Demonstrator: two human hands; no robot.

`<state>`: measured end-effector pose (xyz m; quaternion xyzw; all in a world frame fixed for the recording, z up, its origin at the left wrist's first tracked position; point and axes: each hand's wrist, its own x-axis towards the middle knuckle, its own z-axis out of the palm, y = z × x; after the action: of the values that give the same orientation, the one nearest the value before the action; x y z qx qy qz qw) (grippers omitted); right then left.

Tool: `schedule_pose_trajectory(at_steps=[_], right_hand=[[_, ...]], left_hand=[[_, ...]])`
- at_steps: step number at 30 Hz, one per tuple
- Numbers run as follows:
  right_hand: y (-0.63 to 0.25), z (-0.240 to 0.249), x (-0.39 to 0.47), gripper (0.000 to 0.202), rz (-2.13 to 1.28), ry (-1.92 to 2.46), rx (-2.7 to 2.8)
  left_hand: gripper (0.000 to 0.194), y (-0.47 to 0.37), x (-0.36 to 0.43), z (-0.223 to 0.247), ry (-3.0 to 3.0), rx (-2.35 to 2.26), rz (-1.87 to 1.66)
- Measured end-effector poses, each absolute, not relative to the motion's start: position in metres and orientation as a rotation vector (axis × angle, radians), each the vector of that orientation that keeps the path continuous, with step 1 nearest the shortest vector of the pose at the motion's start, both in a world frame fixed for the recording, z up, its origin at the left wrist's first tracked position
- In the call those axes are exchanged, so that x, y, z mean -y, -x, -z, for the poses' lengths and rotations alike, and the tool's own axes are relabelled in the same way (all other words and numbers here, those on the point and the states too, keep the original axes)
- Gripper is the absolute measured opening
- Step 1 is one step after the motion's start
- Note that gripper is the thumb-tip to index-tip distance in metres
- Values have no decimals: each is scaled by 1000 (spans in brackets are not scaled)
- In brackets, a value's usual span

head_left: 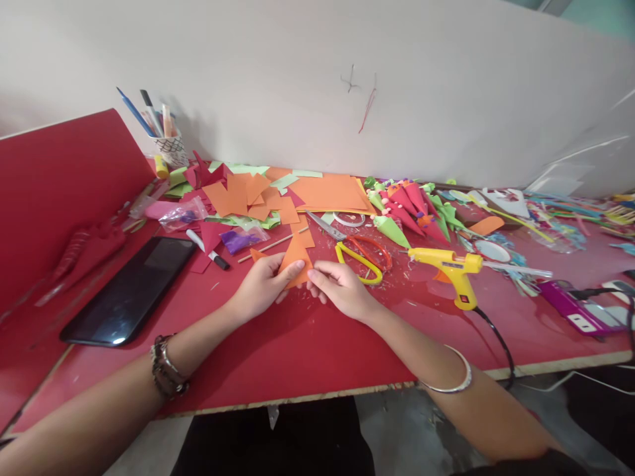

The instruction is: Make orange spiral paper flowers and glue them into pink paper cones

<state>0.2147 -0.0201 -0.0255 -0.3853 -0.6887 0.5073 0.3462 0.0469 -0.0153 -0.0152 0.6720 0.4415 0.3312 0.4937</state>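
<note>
Between my two hands is a piece of orange paper [296, 256], folded to a point at the top. My left hand [264, 284] pinches its left side, with the thumb lying across the front. My right hand [342, 288] grips the lower right edge between thumb and fingers. Just behind the paper lie a thin wooden stick [270, 246] and scissors [364, 254] with one yellow and one red handle. Loose orange paper pieces [238, 193] are heaped farther back.
A yellow glue gun [449, 261] lies right of my hands, its cord running off the front edge. Small paper cones [407, 205] are piled behind it. At left are a black phone [131, 287], a marker [208, 250] and a pen cup [171, 147]. A purple power strip [578, 307] sits far right.
</note>
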Motion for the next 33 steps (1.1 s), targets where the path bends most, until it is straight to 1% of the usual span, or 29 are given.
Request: schedule_pose_trajectory(at_steps=[3, 7, 13, 19, 25, 29, 33], right_hand=[[-215, 26, 20, 31, -1291, 1015, 1786], [-216, 25, 20, 31, -1222, 1034, 1797], [-216, 24, 20, 31, -1135, 1029, 1800], [-215, 27, 20, 29, -1269, 1026, 1775], [-216, 25, 21, 33, -1222, 1027, 1849], [-216, 23, 22, 33, -1163, 1017, 1880], [-215, 23, 23, 33, -1229, 1010, 1869]], left_hand=[[33, -46, 15, 17, -1680, -1136, -755], [33, -48, 14, 15, -1672, -1099, -768], [46, -50, 15, 11, -1588, -998, -694], [41, -49, 16, 17, -1666, -960, -727], [39, -48, 16, 21, -1725, -895, -746], [42, -50, 19, 22, -1743, -984, -764], [43, -52, 22, 22, -1790, -1154, -817]])
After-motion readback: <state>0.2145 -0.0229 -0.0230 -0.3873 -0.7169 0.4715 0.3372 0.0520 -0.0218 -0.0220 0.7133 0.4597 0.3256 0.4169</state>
